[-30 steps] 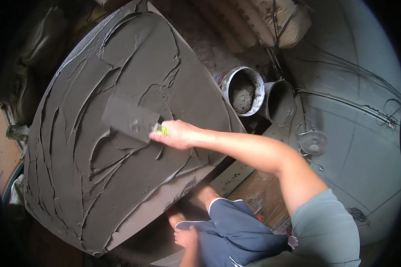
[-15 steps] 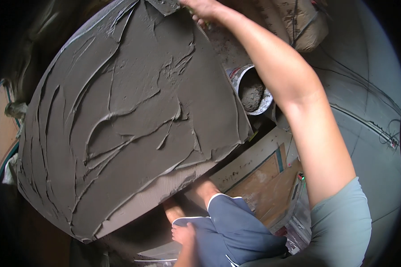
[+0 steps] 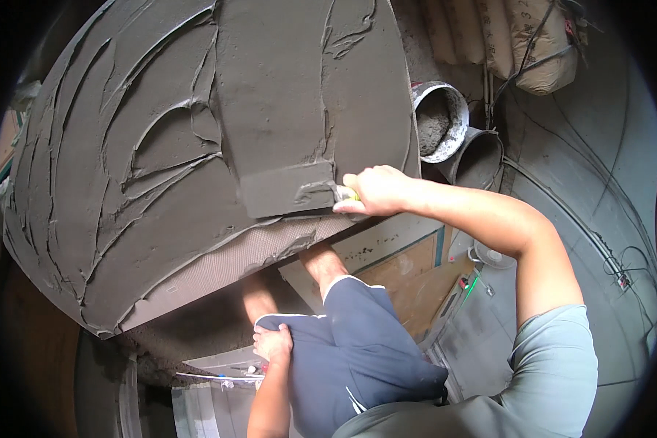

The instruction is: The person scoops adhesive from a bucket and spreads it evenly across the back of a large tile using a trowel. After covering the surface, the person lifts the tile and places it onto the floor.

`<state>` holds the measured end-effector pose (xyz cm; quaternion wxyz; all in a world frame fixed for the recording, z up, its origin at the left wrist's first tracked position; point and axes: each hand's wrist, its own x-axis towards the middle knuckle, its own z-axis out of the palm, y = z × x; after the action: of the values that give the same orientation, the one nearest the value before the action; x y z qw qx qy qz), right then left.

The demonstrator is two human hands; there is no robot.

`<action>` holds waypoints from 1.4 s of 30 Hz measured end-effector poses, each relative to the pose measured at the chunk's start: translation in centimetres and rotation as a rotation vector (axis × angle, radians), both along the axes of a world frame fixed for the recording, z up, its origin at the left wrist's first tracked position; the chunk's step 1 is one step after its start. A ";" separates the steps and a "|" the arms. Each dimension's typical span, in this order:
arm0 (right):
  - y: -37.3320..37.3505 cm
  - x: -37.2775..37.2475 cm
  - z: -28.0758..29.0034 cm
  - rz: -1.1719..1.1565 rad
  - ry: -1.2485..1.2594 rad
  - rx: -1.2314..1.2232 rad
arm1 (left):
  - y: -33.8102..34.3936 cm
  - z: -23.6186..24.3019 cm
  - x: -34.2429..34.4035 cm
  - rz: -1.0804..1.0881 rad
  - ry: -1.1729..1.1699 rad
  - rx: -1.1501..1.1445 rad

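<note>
A large slab [image 3: 197, 277] with a ribbed underside surface showing along its near edge is spread with wet grey mortar [image 3: 175, 146]. My right hand [image 3: 381, 191] is closed round the yellow-green handle of a flat rectangular trowel [image 3: 277, 191]. The trowel's mortar-smeared blade lies on the coating close to the slab's near edge. Behind it runs a smoothed band, while curved ridges remain on the left part. My left hand [image 3: 272, 343] rests on my thigh over the dark blue shorts, fingers lying on the cloth and holding nothing.
Right of the slab stands a white bucket [image 3: 445, 120] with grey mortar inside, beside another round container [image 3: 482, 157]. Stacked paper sacks [image 3: 540, 47] stand at the far right. Cables [image 3: 562, 197] run over the tiled floor. A wooden board [image 3: 409, 266] lies near my legs.
My right hand has drawn the trowel from the slab's far edge toward its near edge, leaving a smoother strip. The left hand stays on my thigh. The view has shifted.
</note>
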<state>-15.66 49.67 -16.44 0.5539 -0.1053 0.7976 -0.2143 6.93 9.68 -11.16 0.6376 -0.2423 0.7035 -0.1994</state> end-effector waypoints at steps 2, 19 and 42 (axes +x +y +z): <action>0.9 -0.4 0.4 0.052 0.131 0.063 | -1.0 0.9 0.0 0.006 -0.012 -0.010; -12.8 16.8 -1.9 -1.042 -0.131 -0.034 | -11.5 -0.3 2.6 0.126 0.119 0.006; -45.1 18.6 1.1 -0.844 0.256 0.280 | -27.8 0.1 1.4 0.114 0.315 0.270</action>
<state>2.99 4.52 -15.38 0.3242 0.2789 0.8539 -0.2967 8.33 -18.08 -11.08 0.5568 -0.2223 0.7999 -0.0265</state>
